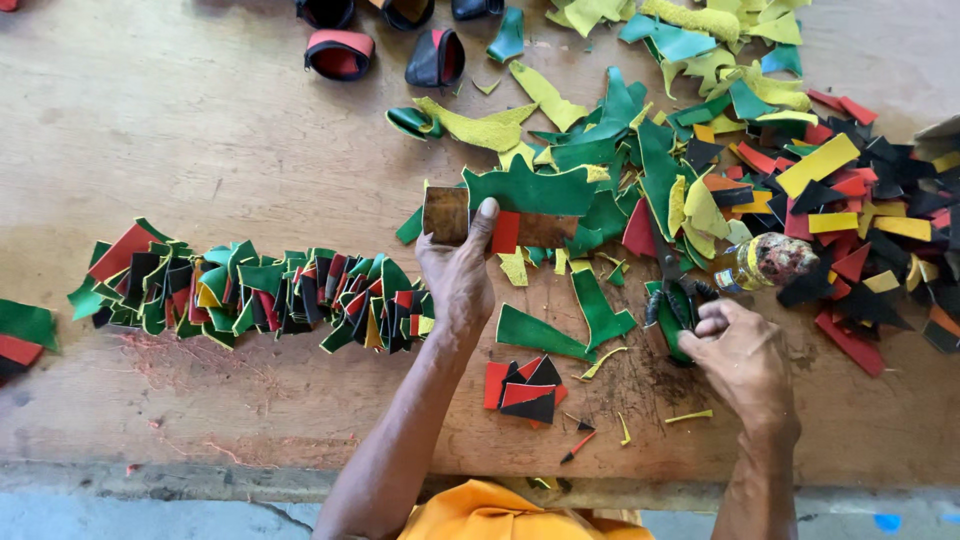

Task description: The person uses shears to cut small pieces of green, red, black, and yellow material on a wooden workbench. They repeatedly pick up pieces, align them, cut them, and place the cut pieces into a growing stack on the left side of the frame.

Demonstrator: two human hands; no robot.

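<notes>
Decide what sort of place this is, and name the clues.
Probably a small craft workshop for cut leather-like material. A worn wooden workbench bears a heap of coloured offcuts and a row of folded pieces. The left hand holds a brown strip; the right hand grips scissors.

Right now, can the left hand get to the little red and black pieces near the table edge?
Probably yes. The left hand holds a brown strip, but the pieces lie just beside its forearm on bare table, with nothing between.
</notes>
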